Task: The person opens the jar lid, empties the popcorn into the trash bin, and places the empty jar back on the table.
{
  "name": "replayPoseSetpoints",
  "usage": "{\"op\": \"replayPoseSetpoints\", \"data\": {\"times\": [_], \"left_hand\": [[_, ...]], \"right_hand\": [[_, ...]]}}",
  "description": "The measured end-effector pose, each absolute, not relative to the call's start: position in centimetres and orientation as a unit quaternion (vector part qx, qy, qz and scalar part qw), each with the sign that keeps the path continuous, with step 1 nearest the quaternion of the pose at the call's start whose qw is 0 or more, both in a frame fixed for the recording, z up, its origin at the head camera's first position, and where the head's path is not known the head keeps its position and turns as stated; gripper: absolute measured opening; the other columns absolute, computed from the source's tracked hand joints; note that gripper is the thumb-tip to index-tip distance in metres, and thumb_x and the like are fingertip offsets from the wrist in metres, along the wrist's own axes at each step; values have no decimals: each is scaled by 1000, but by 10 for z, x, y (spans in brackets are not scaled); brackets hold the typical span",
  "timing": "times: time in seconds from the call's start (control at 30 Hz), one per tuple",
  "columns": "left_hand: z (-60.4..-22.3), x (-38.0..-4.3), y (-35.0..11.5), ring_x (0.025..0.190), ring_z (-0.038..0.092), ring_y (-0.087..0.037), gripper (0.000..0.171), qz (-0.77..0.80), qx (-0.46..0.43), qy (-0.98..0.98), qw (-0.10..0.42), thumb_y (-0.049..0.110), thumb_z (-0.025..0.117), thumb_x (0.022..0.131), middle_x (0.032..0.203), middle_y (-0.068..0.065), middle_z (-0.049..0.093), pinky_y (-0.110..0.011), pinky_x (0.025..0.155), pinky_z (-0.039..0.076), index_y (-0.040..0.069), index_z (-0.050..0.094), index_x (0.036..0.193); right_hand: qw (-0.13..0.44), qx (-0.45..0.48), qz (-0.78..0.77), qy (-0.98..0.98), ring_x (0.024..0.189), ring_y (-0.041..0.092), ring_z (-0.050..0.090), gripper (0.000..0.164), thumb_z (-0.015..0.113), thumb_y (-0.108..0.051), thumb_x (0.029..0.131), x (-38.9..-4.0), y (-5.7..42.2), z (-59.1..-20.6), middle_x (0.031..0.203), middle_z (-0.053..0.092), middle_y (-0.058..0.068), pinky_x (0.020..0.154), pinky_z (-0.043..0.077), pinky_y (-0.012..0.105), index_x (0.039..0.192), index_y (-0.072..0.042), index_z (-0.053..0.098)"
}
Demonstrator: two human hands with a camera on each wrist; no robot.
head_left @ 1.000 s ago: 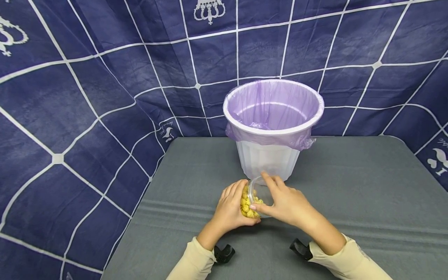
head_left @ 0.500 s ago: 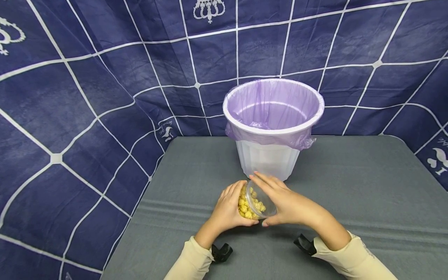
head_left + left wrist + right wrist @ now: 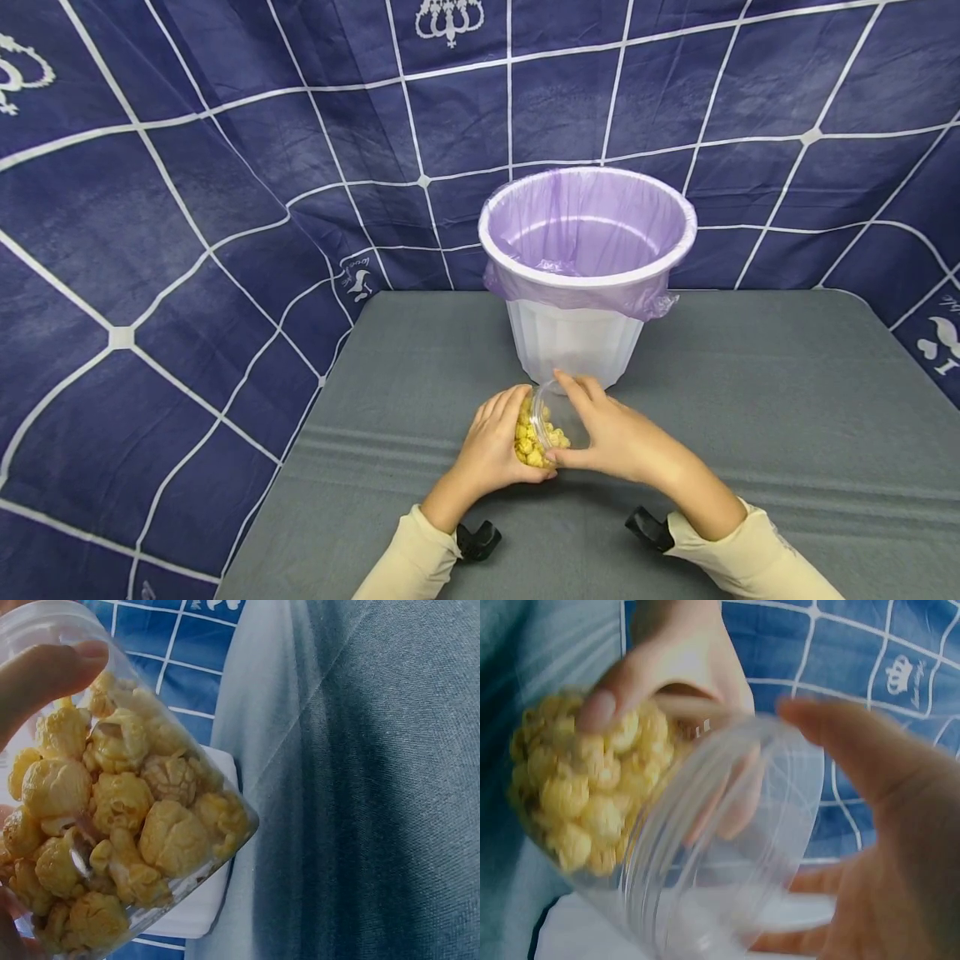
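A clear plastic jar (image 3: 169, 832) of yellow popcorn (image 3: 531, 446) lies tilted above the grey surface, its mouth end towards the right. My left hand (image 3: 491, 442) holds the jar around its body, with the thumb along the near side. At the mouth end, my right hand (image 3: 618, 433) grips the clear lid (image 3: 784, 795) by its rim, thumb on one edge and fingers on the opposite one. Ridged rings show between lid and jar in the right wrist view; whether the lid is still threaded on, I cannot tell.
Just behind the hands stands a white bin (image 3: 573, 342) lined with a purple bag (image 3: 592, 233). A grey cloth (image 3: 420, 367) covers the table. Blue curtains (image 3: 570, 100) with white lines hang behind and at the sides. Black mounts (image 3: 478, 542) sit at both wrists.
My right hand opened wider around the lid half a second ago, then came back to its rim, with thumb and fingers turned. The left hand and jar have barely moved.
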State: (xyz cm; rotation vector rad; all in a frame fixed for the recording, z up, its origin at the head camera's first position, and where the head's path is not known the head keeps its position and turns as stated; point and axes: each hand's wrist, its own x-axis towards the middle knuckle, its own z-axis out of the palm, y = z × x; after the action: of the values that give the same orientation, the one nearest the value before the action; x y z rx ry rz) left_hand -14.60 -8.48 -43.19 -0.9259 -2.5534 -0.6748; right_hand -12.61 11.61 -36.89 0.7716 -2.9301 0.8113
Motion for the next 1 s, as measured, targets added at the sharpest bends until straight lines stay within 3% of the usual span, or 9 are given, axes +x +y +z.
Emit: {"op": "replayPoseSetpoints", "data": {"times": [0.17,0.37,0.57,0.7,0.8,0.9,1.0], "left_hand": [[-432,-146,-87,117,40,-23,106,-242,-336,-897,156,52,80,48,128,-9,43,-39,95,34,4,35,131],[-428,-150,-89,117,40,-21,106,-267,-352,-888,125,51,80,49,129,-7,43,-39,96,34,5,34,132],[-422,-155,-92,119,39,-20,104,-298,-378,-875,43,47,82,51,130,-6,43,-40,97,32,9,31,134],[-419,-157,-96,117,40,-18,105,-314,-386,-867,-17,44,83,54,130,-4,43,-39,95,35,10,28,137],[-417,-158,-96,115,41,-17,105,-320,-388,-864,-23,43,83,53,128,-4,44,-38,94,36,10,28,136],[-418,-159,-95,114,42,-17,103,-306,-376,-875,6,46,82,51,127,-3,44,-38,95,35,12,31,134],[-420,-157,-92,116,41,-19,103,-280,-355,-891,45,50,81,49,127,-5,44,-40,95,34,12,33,132]], "right_hand": [[24,345,283,-895,114,33,40,96,78,-36,61,-131,126,-372,136,30,13,87,40,47,140,-17,27],[16,396,281,-874,124,33,27,97,80,-23,56,-133,130,-369,142,23,10,92,35,50,138,-23,29],[22,429,268,-863,125,23,24,96,79,-18,54,-132,132,-367,142,23,4,90,39,44,137,-22,32],[12,442,265,-857,126,24,22,97,79,-16,54,-129,133,-367,142,22,4,90,38,45,138,-22,30],[-8,418,271,-867,130,31,16,105,81,-23,56,-126,134,-366,146,14,3,94,34,50,142,-23,21],[-7,340,277,-899,130,35,16,106,77,-45,64,-123,132,-365,148,11,8,94,32,53,145,-23,11],[5,243,274,-931,119,37,37,104,58,-66,70,-121,126,-365,144,18,18,88,39,52,145,-14,9]]}}
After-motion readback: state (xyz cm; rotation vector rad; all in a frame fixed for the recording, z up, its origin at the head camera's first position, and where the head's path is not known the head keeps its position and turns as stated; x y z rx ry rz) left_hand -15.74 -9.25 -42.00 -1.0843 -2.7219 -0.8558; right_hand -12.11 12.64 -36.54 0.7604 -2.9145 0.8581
